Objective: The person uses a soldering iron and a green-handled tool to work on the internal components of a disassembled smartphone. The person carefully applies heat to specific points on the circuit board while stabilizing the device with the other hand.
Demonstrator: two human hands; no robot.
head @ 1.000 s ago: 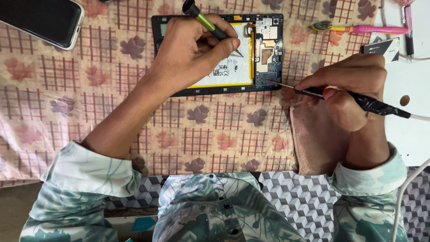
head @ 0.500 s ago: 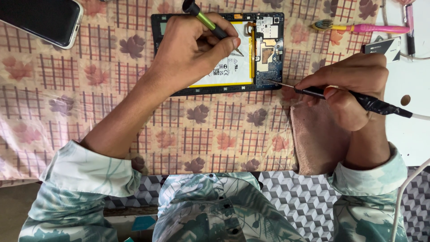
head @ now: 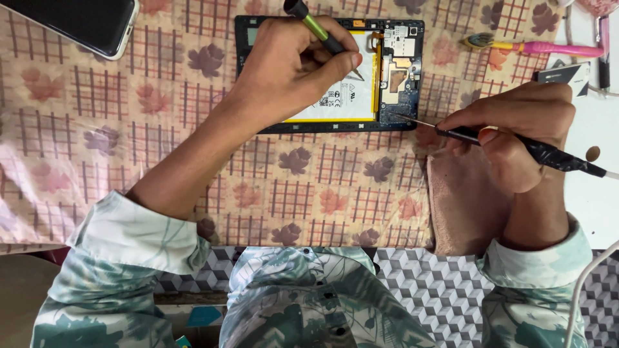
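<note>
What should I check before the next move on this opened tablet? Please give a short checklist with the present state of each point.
1. Left hand has a firm grip on the green-handled tool: ok.
2. That tool's tip rests on the battery; pressure cannot be judged: cannot tell.
3. Right hand holds the black probe like a pen: ok.
4. Probe tip is at the circuit board, lower edge; exact contact point too small: cannot tell.
5. Tablet lies flat on the patterned cloth: ok.
6. Phone and pink brush lie apart from both hands: ok.
</note>
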